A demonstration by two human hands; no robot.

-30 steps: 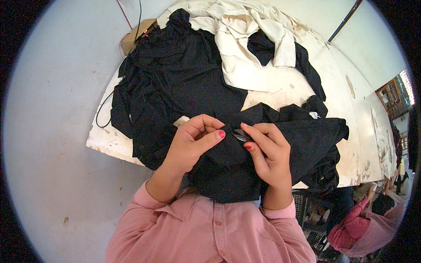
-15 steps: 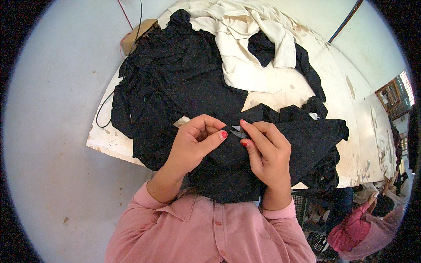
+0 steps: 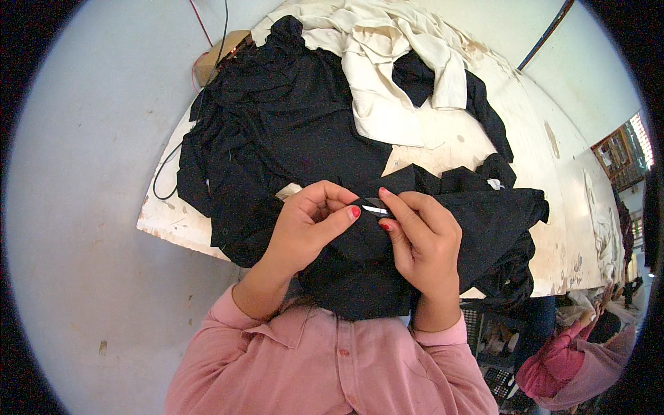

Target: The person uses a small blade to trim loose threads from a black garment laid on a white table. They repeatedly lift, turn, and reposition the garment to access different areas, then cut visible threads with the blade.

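Black cloth [image 3: 360, 277] drapes over my front and across the near edge of the table. My left hand [image 3: 301, 225] pinches a fold of it between thumb and forefinger. Close beside it, my right hand [image 3: 425, 238] grips small metal thread snips [image 3: 375, 209] between thumb and fingers. The snips' blades point left toward the pinched cloth and lie almost together, their tips right by my left fingertips. Whether a thread lies between the blades is too small to tell.
A pale wooden table [image 3: 553, 249] bears a large heap of black garments [image 3: 290, 124] and, at the far side, cream garments [image 3: 387, 90]. A brown box [image 3: 225, 59] and a dark cable [image 3: 164, 173] are at the left. Another person [image 3: 574, 366] in pink works at the lower right.
The snips' blades were spread apart and have come together. Both my hands keep nearly the same place on the cloth. The other person's arm has shifted slightly.
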